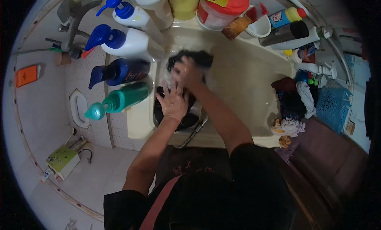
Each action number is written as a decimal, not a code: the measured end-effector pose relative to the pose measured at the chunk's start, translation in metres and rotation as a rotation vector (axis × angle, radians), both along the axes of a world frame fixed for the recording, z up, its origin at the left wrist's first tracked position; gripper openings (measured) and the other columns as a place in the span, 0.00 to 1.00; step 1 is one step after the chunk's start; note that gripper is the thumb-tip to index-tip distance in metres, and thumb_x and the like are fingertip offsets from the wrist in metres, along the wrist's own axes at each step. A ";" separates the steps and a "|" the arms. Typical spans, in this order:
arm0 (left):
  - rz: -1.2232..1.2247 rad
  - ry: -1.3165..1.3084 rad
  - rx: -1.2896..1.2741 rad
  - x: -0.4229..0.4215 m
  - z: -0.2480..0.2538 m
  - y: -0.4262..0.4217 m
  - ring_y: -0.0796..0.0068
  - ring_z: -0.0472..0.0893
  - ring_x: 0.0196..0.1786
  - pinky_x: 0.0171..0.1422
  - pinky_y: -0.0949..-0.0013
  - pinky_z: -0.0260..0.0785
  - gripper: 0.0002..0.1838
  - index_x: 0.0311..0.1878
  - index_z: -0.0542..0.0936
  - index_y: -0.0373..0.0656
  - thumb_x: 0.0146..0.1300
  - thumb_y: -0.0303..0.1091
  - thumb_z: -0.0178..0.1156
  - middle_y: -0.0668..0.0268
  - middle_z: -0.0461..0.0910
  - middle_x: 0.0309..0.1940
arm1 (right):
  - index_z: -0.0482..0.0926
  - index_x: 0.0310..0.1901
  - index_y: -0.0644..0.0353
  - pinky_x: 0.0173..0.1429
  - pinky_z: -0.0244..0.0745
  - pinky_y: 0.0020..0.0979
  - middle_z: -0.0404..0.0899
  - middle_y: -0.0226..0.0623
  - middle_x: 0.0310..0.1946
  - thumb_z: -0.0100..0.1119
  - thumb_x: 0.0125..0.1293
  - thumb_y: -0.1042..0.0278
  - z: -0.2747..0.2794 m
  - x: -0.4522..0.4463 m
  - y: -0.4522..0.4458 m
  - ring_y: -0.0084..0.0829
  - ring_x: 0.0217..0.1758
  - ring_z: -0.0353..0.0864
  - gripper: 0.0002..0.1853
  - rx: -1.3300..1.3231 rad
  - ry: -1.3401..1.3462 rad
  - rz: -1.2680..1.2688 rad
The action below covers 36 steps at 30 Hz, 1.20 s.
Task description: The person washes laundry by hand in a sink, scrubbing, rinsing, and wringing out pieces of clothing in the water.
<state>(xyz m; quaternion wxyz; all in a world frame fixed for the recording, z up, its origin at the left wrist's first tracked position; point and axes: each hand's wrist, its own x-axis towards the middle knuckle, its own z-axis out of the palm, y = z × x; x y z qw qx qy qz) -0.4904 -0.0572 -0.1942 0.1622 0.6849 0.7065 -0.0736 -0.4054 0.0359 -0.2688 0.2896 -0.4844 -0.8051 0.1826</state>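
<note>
Black cloth (202, 59) is bunched at the left end of the cream sink (246, 87). It is pressed down by the left hand (174, 105), its fingers spread open, apparently for steadying. Farther in, the right hand (188, 73) is blurred over the cloth; whether its fingers are closed cannot be told. A navy pump bottle (129, 71) and a green pump bottle (129, 97) are stood along the left ledge, presumably for easy reach.
</note>
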 end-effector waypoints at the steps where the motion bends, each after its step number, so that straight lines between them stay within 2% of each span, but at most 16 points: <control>1: 0.001 0.006 -0.003 0.000 -0.002 0.000 0.50 0.50 0.74 0.67 0.32 0.41 0.32 0.70 0.61 0.51 0.63 0.50 0.49 0.65 0.54 0.72 | 0.80 0.28 0.52 0.43 0.74 0.44 0.74 0.42 0.31 0.65 0.46 0.57 0.003 -0.007 0.037 0.48 0.38 0.76 0.10 -0.053 -0.036 -0.083; 5: 0.018 0.009 0.060 0.002 0.001 -0.002 0.52 0.51 0.74 0.66 0.32 0.42 0.33 0.71 0.57 0.51 0.66 0.52 0.47 0.64 0.53 0.72 | 0.82 0.29 0.52 0.43 0.76 0.39 0.81 0.43 0.35 0.62 0.47 0.53 0.032 -0.010 0.069 0.45 0.40 0.79 0.13 -0.452 -0.031 -0.243; 8: 0.001 0.015 0.002 0.003 0.004 -0.002 0.50 0.47 0.74 0.66 0.31 0.42 0.33 0.70 0.59 0.53 0.63 0.53 0.49 0.65 0.52 0.72 | 0.83 0.28 0.51 0.44 0.74 0.42 0.81 0.43 0.37 0.62 0.47 0.50 0.085 0.024 0.025 0.44 0.41 0.80 0.14 -0.814 0.031 0.155; 10: -0.073 0.023 -0.115 -0.005 0.001 -0.005 0.49 0.43 0.75 0.65 0.30 0.42 0.33 0.70 0.60 0.55 0.61 0.52 0.49 0.66 0.52 0.73 | 0.82 0.27 0.48 0.40 0.73 0.41 0.77 0.40 0.32 0.63 0.45 0.49 0.114 0.027 -0.048 0.43 0.38 0.78 0.13 -0.515 -0.158 0.216; 13: -0.065 0.009 0.034 -0.006 -0.015 -0.009 0.50 0.38 0.76 0.67 0.31 0.40 0.34 0.70 0.60 0.58 0.59 0.52 0.49 0.69 0.52 0.73 | 0.80 0.24 0.47 0.36 0.72 0.42 0.72 0.37 0.28 0.64 0.44 0.50 0.041 0.028 -0.067 0.40 0.33 0.76 0.12 -0.080 -0.012 0.316; 16: 0.022 0.048 0.080 0.004 -0.006 0.002 0.52 0.51 0.73 0.64 0.37 0.48 0.34 0.71 0.57 0.50 0.64 0.52 0.48 0.64 0.53 0.72 | 0.75 0.20 0.53 0.30 0.71 0.40 0.68 0.36 0.22 0.63 0.45 0.62 0.026 -0.005 0.025 0.39 0.30 0.75 0.08 0.135 0.096 -0.146; 18: 0.111 -0.111 0.205 0.002 0.000 0.004 0.54 0.51 0.73 0.65 0.37 0.47 0.34 0.71 0.56 0.50 0.66 0.50 0.50 0.60 0.50 0.73 | 0.78 0.23 0.55 0.34 0.73 0.39 0.73 0.37 0.25 0.62 0.48 0.62 0.030 -0.014 0.036 0.42 0.33 0.76 0.07 0.085 0.128 -0.255; 20: 0.169 -0.425 0.457 -0.001 0.012 0.014 0.49 0.51 0.73 0.71 0.48 0.45 0.34 0.72 0.53 0.43 0.67 0.45 0.50 0.51 0.49 0.72 | 0.81 0.28 0.55 0.40 0.74 0.39 0.78 0.42 0.32 0.59 0.54 0.60 0.048 -0.002 0.039 0.45 0.37 0.77 0.08 -0.481 0.153 -0.196; 23: 0.184 -0.731 0.457 -0.002 0.021 0.061 0.46 0.49 0.73 0.74 0.57 0.44 0.33 0.71 0.53 0.36 0.70 0.48 0.41 0.49 0.50 0.72 | 0.79 0.38 0.65 0.43 0.71 0.35 0.81 0.46 0.34 0.56 0.61 0.59 0.031 0.046 0.051 0.43 0.40 0.79 0.15 -0.625 0.503 0.641; 24: 0.158 -0.680 0.404 -0.004 0.006 0.083 0.46 0.50 0.73 0.74 0.57 0.44 0.32 0.71 0.55 0.39 0.71 0.50 0.38 0.50 0.50 0.72 | 0.78 0.42 0.67 0.45 0.72 0.33 0.81 0.46 0.35 0.57 0.61 0.56 0.043 0.061 0.045 0.39 0.40 0.80 0.19 -0.790 0.493 0.473; 26: 0.011 -0.268 0.063 0.002 -0.014 0.120 0.50 0.52 0.73 0.74 0.57 0.44 0.30 0.70 0.60 0.47 0.71 0.53 0.35 0.54 0.53 0.71 | 0.79 0.46 0.62 0.52 0.71 0.35 0.81 0.41 0.40 0.58 0.62 0.53 0.007 0.061 0.059 0.38 0.45 0.80 0.20 -0.529 0.721 -0.050; 27: 0.004 -0.262 0.056 0.006 -0.020 0.121 0.50 0.52 0.73 0.74 0.57 0.44 0.30 0.70 0.60 0.47 0.71 0.53 0.35 0.54 0.53 0.71 | 0.78 0.50 0.57 0.59 0.69 0.45 0.77 0.42 0.52 0.54 0.64 0.49 0.030 0.061 0.048 0.45 0.57 0.74 0.22 -0.247 0.012 -0.460; 28: 0.034 -0.324 0.112 0.009 -0.023 0.124 0.49 0.58 0.69 0.71 0.55 0.49 0.29 0.66 0.65 0.45 0.70 0.53 0.36 0.52 0.60 0.66 | 0.78 0.50 0.57 0.59 0.69 0.45 0.77 0.42 0.52 0.54 0.64 0.49 0.031 0.055 0.033 0.45 0.57 0.74 0.22 -0.251 0.020 -0.471; 30: 0.089 -0.614 0.069 0.005 0.000 0.114 0.51 0.66 0.63 0.66 0.57 0.57 0.27 0.61 0.71 0.40 0.69 0.50 0.41 0.52 0.70 0.59 | 0.74 0.55 0.55 0.63 0.54 0.65 0.52 0.43 0.70 0.45 0.67 0.46 0.029 0.030 -0.001 0.60 0.70 0.50 0.24 -0.649 -0.034 -0.429; 33: 0.225 -1.121 0.085 -0.023 0.017 0.051 0.54 0.69 0.58 0.66 0.62 0.55 0.20 0.58 0.71 0.40 0.69 0.42 0.47 0.53 0.72 0.54 | 0.73 0.51 0.60 0.63 0.54 0.62 0.58 0.42 0.66 0.51 0.64 0.54 0.076 0.008 -0.073 0.54 0.69 0.53 0.21 -0.490 0.093 -0.359; 36: 0.086 -0.659 0.425 -0.034 0.010 -0.039 0.53 0.68 0.51 0.61 0.56 0.57 0.17 0.52 0.74 0.40 0.60 0.32 0.50 0.53 0.71 0.45 | 0.76 0.43 0.61 0.62 0.55 0.50 0.67 0.40 0.58 0.56 0.59 0.61 0.095 -0.013 -0.139 0.46 0.63 0.61 0.14 -0.355 0.086 -0.399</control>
